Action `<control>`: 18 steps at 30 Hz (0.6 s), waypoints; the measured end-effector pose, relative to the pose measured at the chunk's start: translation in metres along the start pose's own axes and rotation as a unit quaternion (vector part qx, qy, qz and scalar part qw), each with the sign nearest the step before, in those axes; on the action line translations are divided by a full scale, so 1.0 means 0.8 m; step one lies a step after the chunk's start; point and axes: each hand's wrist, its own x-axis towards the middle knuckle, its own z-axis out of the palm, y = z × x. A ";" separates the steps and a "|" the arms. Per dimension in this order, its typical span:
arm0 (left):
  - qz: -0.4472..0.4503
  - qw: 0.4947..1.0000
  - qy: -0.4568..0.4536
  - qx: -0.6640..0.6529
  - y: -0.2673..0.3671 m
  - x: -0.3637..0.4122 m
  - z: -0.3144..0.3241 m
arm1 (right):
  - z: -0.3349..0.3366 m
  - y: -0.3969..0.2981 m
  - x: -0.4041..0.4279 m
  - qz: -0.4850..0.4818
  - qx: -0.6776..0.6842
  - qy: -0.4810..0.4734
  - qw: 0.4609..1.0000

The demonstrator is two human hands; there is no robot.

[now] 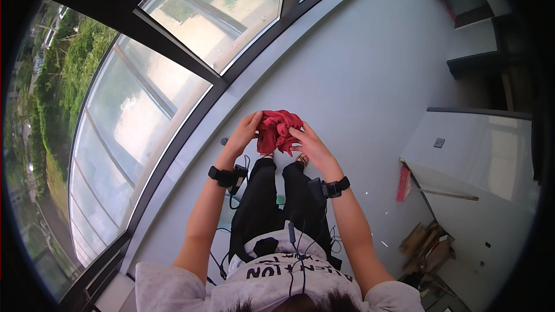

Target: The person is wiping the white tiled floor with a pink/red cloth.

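Note:
A crumpled red cloth (273,132) is held up in front of me, bunched between both hands above my feet. My left hand (247,131) grips its left side, with the fingers partly hidden behind the fabric. On the right side, my right hand (308,139) holds the cloth, its thumb pressing on a knotted-looking fold near the middle. Black straps with small devices sit on the left wrist (227,177) and the right wrist (329,188).
Framed windows (182,52) run along the left above a pale ledge. At right, a red broom (404,184) leans by a white wall with a socket (439,143). Flattened cardboard (427,242) lies on the floor below it. Cables (299,258) hang down my front.

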 end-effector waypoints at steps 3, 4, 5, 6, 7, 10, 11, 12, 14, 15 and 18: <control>-0.010 1.000 -0.019 -0.023 -0.011 -0.008 -0.011 | 0.006 0.003 0.011 -0.022 -0.066 -0.014 0.997; -0.013 1.000 -0.008 -0.013 -0.006 -0.013 -0.011 | 0.008 0.008 0.015 -0.030 -0.054 -0.018 0.998; -0.025 0.999 -0.011 -0.019 -0.011 -0.010 -0.016 | 0.010 0.011 0.019 -0.039 -0.042 -0.021 0.998; -0.029 1.000 -0.008 -0.010 -0.010 -0.015 -0.023 | 0.020 0.015 0.020 -0.025 -0.041 -0.019 0.999; -0.053 0.998 -0.017 -0.015 -0.015 -0.010 -0.024 | 0.018 0.017 0.019 -0.013 -0.044 -0.009 0.999; -0.112 0.988 -0.063 -0.084 -0.031 -0.008 -0.052 | 0.042 0.018 0.019 0.051 -0.013 -0.016 0.998; -0.106 0.987 -0.074 -0.094 -0.048 0.002 -0.059 | 0.043 0.022 0.024 0.056 -0.015 0.005 0.998; -0.111 0.987 -0.077 -0.083 -0.047 0.001 -0.062 | 0.046 0.022 0.024 0.057 -0.011 0.005 0.998; -0.118 0.983 -0.096 -0.101 -0.042 0.001 -0.054 | 0.041 0.021 0.023 0.051 -0.023 0.016 0.998; -0.120 0.979 -0.103 -0.126 -0.039 -0.002 -0.054 | 0.045 0.024 0.022 0.030 -0.031 0.017 0.999; -0.117 0.986 -0.082 -0.091 -0.017 -0.007 -0.031 | 0.032 0.016 0.014 0.034 -0.007 0.001 0.999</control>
